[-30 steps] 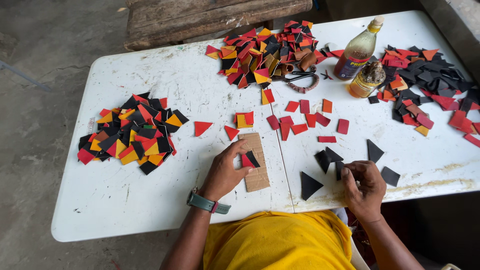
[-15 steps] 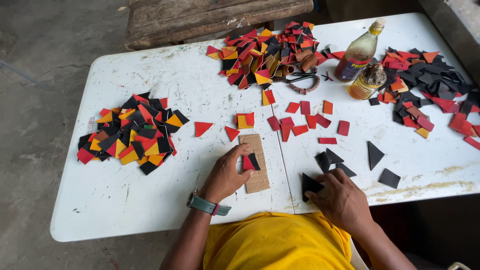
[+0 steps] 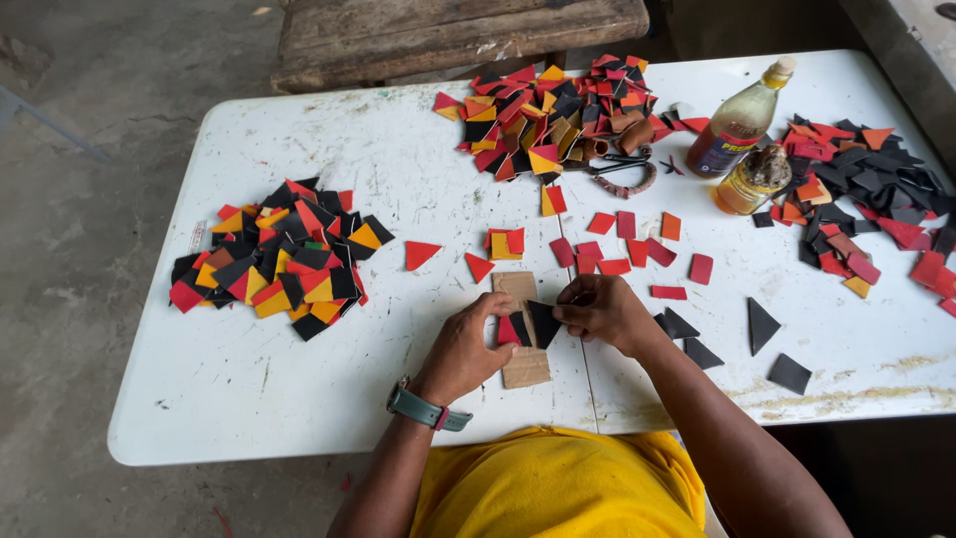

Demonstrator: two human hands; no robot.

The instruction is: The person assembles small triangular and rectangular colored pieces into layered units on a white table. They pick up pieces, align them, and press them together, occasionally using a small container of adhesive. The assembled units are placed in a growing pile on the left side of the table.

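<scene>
Right hand point(image 3: 602, 311) grip pinches black triangle point(image 3: 544, 321); left hand point(image 3: 468, 349) hides cardboard strip point(image 3: 522, 367) edge, grip unclear.

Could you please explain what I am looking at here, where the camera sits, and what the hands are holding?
There is no machine: a person wears a camera on the head, looking down at a white table. The left hand, with a wristwatch, steadies a red piece on a tan cardboard strip. The right hand places a black triangle onto it. Piles of red, black and yellow pieces lie around, plus scissors, a bottle and a jar.
</scene>
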